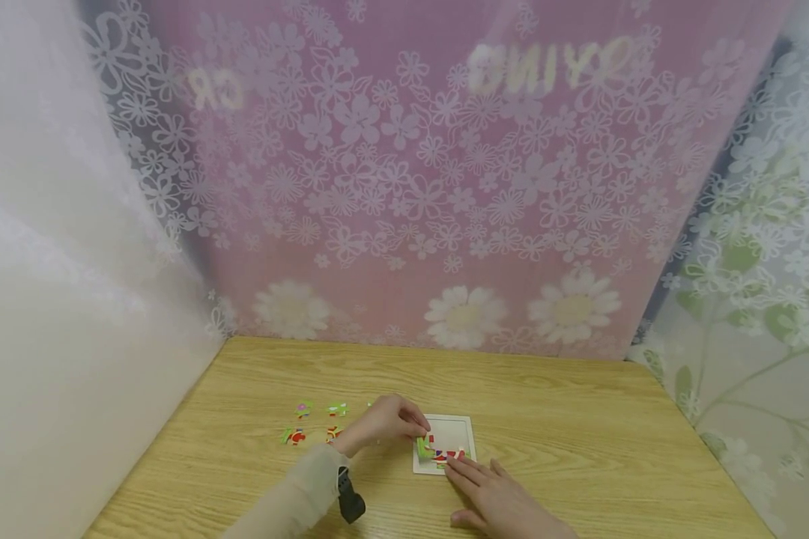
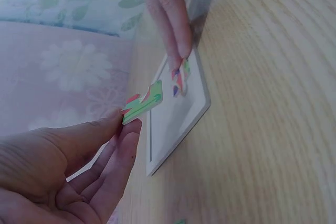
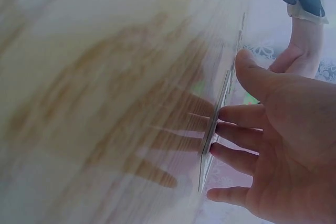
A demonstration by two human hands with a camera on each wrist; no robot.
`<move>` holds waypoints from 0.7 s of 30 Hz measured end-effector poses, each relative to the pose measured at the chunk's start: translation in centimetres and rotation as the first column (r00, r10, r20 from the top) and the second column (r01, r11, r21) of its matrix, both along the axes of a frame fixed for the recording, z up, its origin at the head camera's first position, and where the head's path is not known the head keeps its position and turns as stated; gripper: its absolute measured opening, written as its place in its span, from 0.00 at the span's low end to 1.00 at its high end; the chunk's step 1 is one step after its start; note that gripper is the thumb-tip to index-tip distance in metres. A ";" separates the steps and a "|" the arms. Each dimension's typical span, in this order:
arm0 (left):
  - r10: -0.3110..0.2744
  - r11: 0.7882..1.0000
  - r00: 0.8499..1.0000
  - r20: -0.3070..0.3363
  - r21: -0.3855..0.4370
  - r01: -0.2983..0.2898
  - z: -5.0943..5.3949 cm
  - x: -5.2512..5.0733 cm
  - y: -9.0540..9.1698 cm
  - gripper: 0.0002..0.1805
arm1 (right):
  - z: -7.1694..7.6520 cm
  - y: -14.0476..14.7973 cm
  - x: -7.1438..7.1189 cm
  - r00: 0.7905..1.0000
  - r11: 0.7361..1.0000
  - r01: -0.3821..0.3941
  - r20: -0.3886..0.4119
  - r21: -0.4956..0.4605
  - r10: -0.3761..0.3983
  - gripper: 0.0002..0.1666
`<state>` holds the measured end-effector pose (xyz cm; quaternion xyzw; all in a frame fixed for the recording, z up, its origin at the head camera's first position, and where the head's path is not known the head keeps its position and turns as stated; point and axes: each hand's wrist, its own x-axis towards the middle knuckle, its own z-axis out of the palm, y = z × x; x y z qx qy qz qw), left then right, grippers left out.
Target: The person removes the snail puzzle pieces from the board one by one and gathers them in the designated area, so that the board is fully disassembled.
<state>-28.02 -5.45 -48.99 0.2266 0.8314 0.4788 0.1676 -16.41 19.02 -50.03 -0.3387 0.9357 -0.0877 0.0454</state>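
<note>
My left hand point(image 1: 389, 419) pinches a green jigsaw piece with red patches point(image 2: 143, 103) between thumb and fingers. In the left wrist view that piece is tilted and held just above the white puzzle tray point(image 2: 167, 136), near its left side in the head view. Joined colourful pieces point(image 2: 180, 80) lie along the tray's near edge. My right hand point(image 1: 502, 495) rests its straight fingertips on those pieces and the tray's near right corner. In the right wrist view the right hand's fingers point(image 3: 239, 136) are spread against the tray's edge; its thumb stands apart.
Several loose jigsaw pieces point(image 1: 303, 409) lie on the wooden table point(image 1: 580, 434) to the left of the tray, some partly behind the left forearm. A black band point(image 1: 350, 497) circles the left wrist. Flower-patterned curtains point(image 1: 418, 187) enclose the table at the back and sides.
</note>
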 end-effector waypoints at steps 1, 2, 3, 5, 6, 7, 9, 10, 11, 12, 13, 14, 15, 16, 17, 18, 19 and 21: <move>0.002 1.000 1.000 0.004 0.007 -0.002 0.1 -0.1 -0.2 0.02 | 0.0 0.0 0.0 1.000 1.000 -0.002 -0.006 0.000 0.002 0.44; 0.004 1.000 1.000 0.009 0.014 -0.004 0.1 -0.2 -0.4 0.02 | 0.0 0.0 0.0 1.000 1.000 -0.003 -0.011 0.000 0.003 0.43; 0.004 1.000 1.000 0.010 0.019 -0.004 0.2 -0.3 -0.6 0.02 | 0.0 0.0 0.0 1.000 1.000 -0.005 -0.017 -0.001 0.005 0.43; 0.007 1.000 1.000 0.014 0.027 -0.007 0.4 -0.4 -1.1 0.03 | -0.1 0.0 0.1 0.999 1.000 -0.013 -0.040 -0.001 0.013 0.43; 0.009 0.999 1.000 0.020 0.033 -0.009 0.5 -0.4 -1.4 0.03 | -0.1 0.0 0.0 0.998 1.000 -0.017 -0.053 0.000 0.017 0.43; 0.009 0.999 1.000 0.023 0.040 -0.010 0.6 -0.3 -1.6 0.03 | -0.2 0.0 0.0 0.998 1.000 -0.020 -0.062 0.001 0.020 0.43; 0.015 0.998 0.999 0.033 0.052 -0.016 1.0 -0.1 -2.1 0.04 | -0.2 0.1 0.0 0.998 1.000 -0.024 -0.065 -0.002 0.024 0.43; 0.017 0.998 0.999 0.039 0.061 -0.019 1.1 0.0 -2.4 0.04 | -0.2 0.1 0.0 0.998 1.000 -0.025 -0.062 -0.003 0.025 0.43; 0.018 0.997 0.999 0.043 0.070 -0.021 1.2 0.1 -2.8 0.05 | -0.2 0.1 0.0 0.998 1.000 -0.025 -0.057 -0.005 0.025 0.43; 0.019 0.997 0.999 0.042 0.075 -0.022 1.2 0.1 -3.1 0.05 | -0.2 0.1 -0.1 0.999 1.000 -0.024 -0.049 -0.006 0.023 0.44; 0.019 0.997 0.999 0.037 0.074 -0.022 1.2 0.1 -3.5 0.05 | -0.2 0.1 0.0 0.999 1.000 -0.023 -0.041 -0.008 0.022 0.44; 0.019 0.997 0.999 0.032 0.070 -0.021 1.2 0.1 -3.9 0.05 | -0.2 0.1 0.0 0.999 1.000 -0.023 -0.039 -0.009 0.023 0.44; 0.018 0.997 0.999 0.027 0.069 -0.020 1.1 0.0 -4.3 0.06 | -0.3 0.1 0.0 0.999 1.000 -0.024 -0.044 -0.008 0.023 0.44; 0.017 0.998 1.000 0.019 0.061 -0.018 1.0 0.0 -4.7 0.06 | -0.3 0.1 0.0 0.998 1.000 -0.026 -0.055 -0.007 0.025 0.44; 0.019 0.999 1.000 0.005 0.045 -0.019 1.0 0.0 -5.1 0.06 | -0.3 0.1 0.0 0.998 1.000 -0.027 -0.063 -0.005 0.026 0.44; 0.020 0.999 1.000 -0.004 0.034 -0.020 1.0 -0.1 -5.5 0.06 | -0.4 0.1 0.0 0.997 1.000 -0.029 -0.070 -0.004 0.029 0.44; 0.021 0.999 1.000 -0.008 0.025 -0.020 1.1 -0.1 -6.0 0.06 | -0.4 0.1 -0.1 0.996 0.999 -0.032 -0.079 -0.004 0.031 0.43; 0.023 1.000 1.000 -0.014 0.018 -0.023 1.2 0.1 -6.9 0.06 | -0.5 0.1 -0.1 0.995 0.999 -0.037 -0.094 -0.003 0.037 0.43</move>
